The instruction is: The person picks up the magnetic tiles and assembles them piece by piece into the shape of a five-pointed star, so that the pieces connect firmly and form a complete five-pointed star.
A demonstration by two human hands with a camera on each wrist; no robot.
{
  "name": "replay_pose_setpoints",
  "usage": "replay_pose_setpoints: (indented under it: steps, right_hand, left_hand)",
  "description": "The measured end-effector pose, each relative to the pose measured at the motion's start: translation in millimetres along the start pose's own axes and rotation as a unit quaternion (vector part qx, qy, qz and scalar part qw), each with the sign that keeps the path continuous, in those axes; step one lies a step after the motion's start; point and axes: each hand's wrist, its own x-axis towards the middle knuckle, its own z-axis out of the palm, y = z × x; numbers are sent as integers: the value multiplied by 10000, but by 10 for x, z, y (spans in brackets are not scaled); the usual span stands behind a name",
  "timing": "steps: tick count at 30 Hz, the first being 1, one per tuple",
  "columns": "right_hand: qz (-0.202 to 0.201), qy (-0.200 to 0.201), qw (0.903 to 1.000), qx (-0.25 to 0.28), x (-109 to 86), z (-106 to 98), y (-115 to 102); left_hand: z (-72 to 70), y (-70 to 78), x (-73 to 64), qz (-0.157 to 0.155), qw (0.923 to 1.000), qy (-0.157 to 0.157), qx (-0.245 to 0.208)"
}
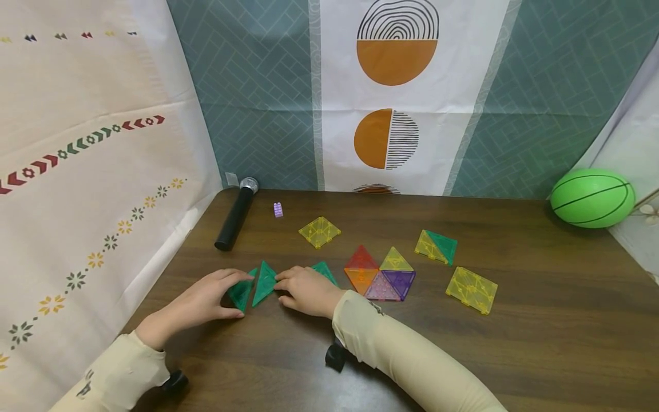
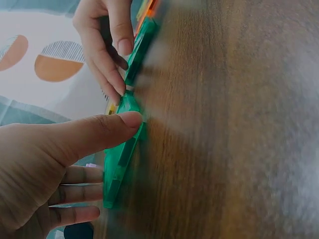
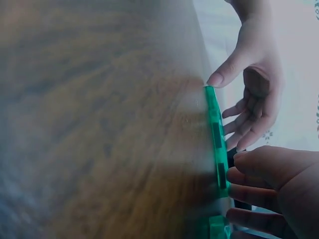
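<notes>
While three green triangles lie in a loose row across the worktop in the head view, the left hand spans the left green tile, its thumb at the lower corner and a finger at the upper one, so the tile sits lightly pinched. The right hand, fingers loosely extended and thumb apart, touches the right corner of the middle green tile without wrapping it. Behind that hand shows the far green tile, beside a joined cluster of red, orange, pink, purple and yellow triangles.

From the left wrist, the thumb crosses a green tile's near edge, with other fingers reaching nearly straight on the far side.

From the right wrist, the fingers point at a thick green rim holding dark inserts, probably magnets; which tile it belongs to I cannot tell.

The tiles look like light, stiff, smooth plastic, likely to slide easily and perhaps snap toward neighbours. Opposite corners or the raised rims should give the surest hold; pressing the flat face would suit nudging.
</notes>
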Motion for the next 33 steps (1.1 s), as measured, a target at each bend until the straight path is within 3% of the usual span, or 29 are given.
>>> replay_pose_setpoints:
  steps: [7, 33]
  right_hand:
    - [19, -80, 10000, -41, -24, -24, -46]
    - [-20, -111, 9999, -74, -86, -24, -88]
  left_hand:
    - [21, 28, 41, -2, 9999, 151, 14]
    - [72, 12, 26, -272, 9995, 134, 2]
